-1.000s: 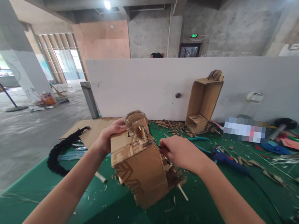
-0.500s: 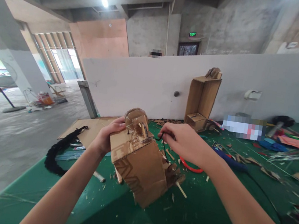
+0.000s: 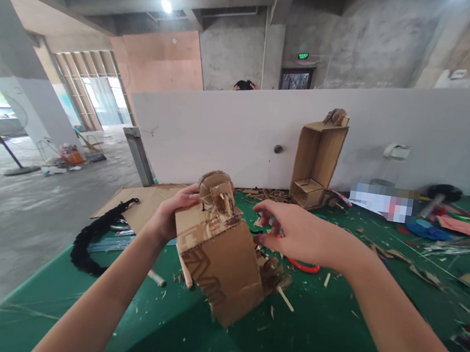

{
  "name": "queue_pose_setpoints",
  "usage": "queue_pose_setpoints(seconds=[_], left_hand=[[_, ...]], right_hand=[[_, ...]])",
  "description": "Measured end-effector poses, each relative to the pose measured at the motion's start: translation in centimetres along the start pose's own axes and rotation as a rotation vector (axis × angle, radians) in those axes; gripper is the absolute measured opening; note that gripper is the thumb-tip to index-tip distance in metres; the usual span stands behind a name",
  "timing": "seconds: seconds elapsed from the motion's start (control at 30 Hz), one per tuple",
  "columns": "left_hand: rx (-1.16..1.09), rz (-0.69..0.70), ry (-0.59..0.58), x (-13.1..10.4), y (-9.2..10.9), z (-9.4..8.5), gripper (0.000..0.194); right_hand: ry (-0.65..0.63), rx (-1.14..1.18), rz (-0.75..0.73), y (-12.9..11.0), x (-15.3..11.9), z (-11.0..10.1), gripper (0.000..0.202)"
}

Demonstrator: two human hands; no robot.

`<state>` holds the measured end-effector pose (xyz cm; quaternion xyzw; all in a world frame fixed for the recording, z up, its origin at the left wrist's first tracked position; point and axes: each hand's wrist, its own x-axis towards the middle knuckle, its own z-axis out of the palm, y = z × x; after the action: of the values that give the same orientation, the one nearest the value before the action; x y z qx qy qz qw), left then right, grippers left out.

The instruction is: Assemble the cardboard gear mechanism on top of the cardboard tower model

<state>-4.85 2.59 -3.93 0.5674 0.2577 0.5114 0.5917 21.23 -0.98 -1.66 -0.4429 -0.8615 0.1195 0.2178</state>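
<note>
A tilted cardboard box (image 3: 219, 273) with a round cardboard piece and split sticks on its top is gripped by my left hand (image 3: 172, 209) at its upper left side. My right hand (image 3: 297, 231) hovers just to the right of the box, thumb and index finger apart, with nothing visible between them. Below those fingers, a short bit of black cord shows by the box's right side. A wooden stick (image 3: 285, 298) pokes out from the box's lower right, among dark, ragged cardboard parts. The inside of the box is hidden.
A taller open cardboard box (image 3: 318, 161) stands against the white partition (image 3: 215, 132). A black braided band (image 3: 86, 239) lies at left on the green tabletop (image 3: 109, 327). Red scissor-like handles (image 3: 305, 266) sit behind my right hand. Scraps are scattered about.
My right hand has let go of the black cord it was pinching, and its fingers have spread. It has moved slightly down. My left hand keeps holding the box, almost unmoved.
</note>
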Motion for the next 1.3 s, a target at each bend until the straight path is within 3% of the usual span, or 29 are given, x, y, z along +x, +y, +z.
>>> queue_pose_setpoints(seconds=[0.07,0.33,0.5,0.7,0.9,1.1,1.3], left_hand=[[-0.007,0.003,0.003,-0.1,0.1,0.2,0.049],[-0.019,-0.023,0.007,-0.2,0.2,0.4,0.055],[-0.020,-0.026,0.016,-0.2,0.3,0.6,0.055],[-0.003,-0.029,0.038,-0.3,0.5,0.9,0.047],[-0.005,-0.029,0.042,-0.2,0.7,1.0,0.042],[-0.018,-0.031,0.031,-0.4,0.5,1.0,0.049],[-0.032,-0.022,0.022,-0.3,0.5,1.0,0.046]], right_hand=[[-0.072,-0.059,0.057,0.4,-0.3,-0.4,0.043],[-0.329,-0.119,0.156,0.5,-0.6,-1.6,0.033],[-0.362,-0.154,0.150,1.7,0.3,0.2,0.031],[-0.517,-0.023,0.092,3.5,1.4,2.1,0.043],[-0.555,0.054,0.115,4.3,1.6,2.6,0.037],[-0.513,0.036,0.179,5.4,1.9,3.7,0.018],[-0.469,0.010,0.181,5.6,2.4,5.1,0.027]])
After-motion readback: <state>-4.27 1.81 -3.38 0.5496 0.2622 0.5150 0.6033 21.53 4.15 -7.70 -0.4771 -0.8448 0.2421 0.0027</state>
